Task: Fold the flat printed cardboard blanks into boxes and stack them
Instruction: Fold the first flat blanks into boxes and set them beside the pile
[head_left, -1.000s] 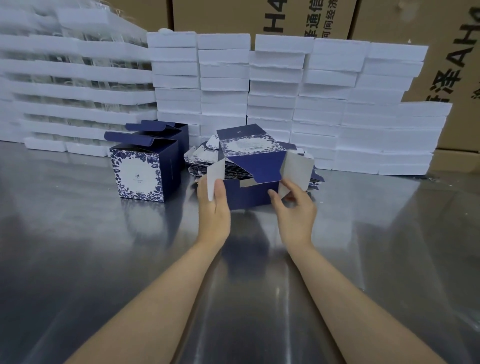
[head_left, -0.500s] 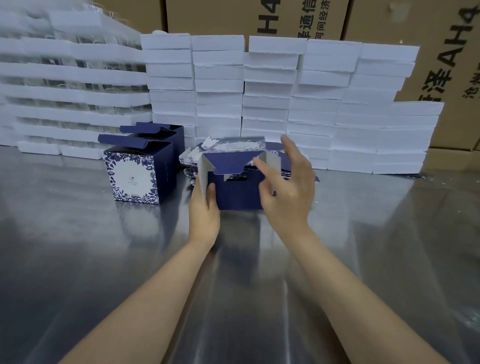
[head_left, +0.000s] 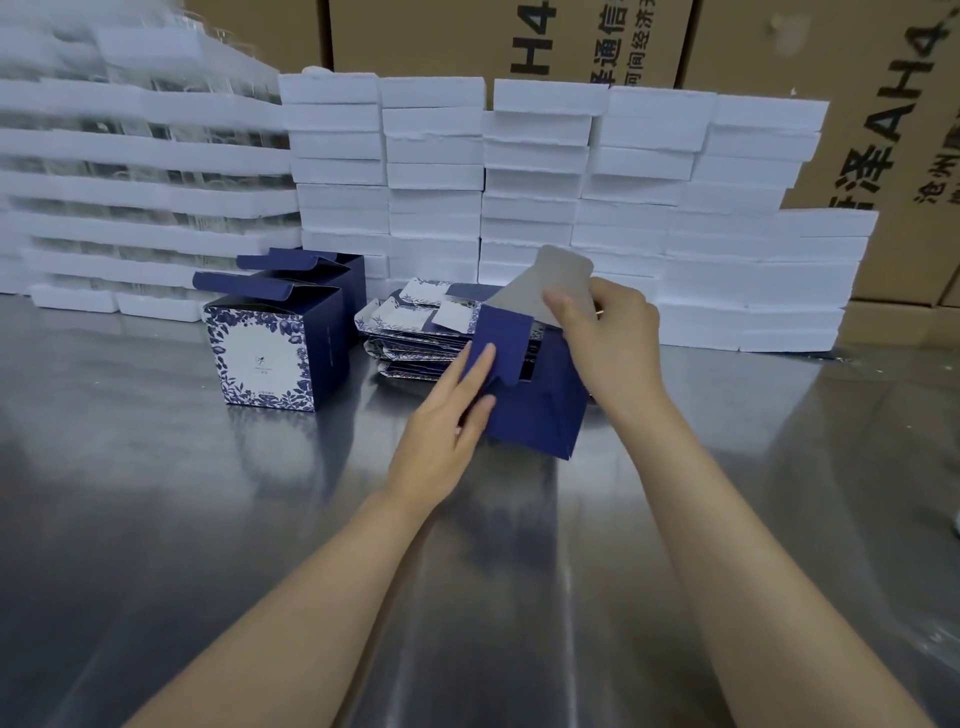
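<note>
A half-folded navy blue box (head_left: 535, 410) rests tilted on the steel table (head_left: 208, 519) in front of me. My left hand (head_left: 441, 431) presses a blue flap of it with flat fingers. My right hand (head_left: 610, 343) grips the box's right side and pinches a grey-white flap that stands up. Behind it lies a low pile of flat printed blanks (head_left: 410, 332). To the left stand two folded boxes, the near one (head_left: 267, 353) with a blue floral front, the other (head_left: 337, 275) right behind it, both with lids open.
White foam trays (head_left: 545, 171) are stacked in a wall along the back of the table. More white trays with clear parts (head_left: 130, 171) fill the back left. Brown cartons (head_left: 857, 104) with printed letters stand behind them.
The box has turned and tilted toward the right. My right hand moved from the front flap to the upright grey flap; my left hand shifted from the left wall onto a blue flap.
</note>
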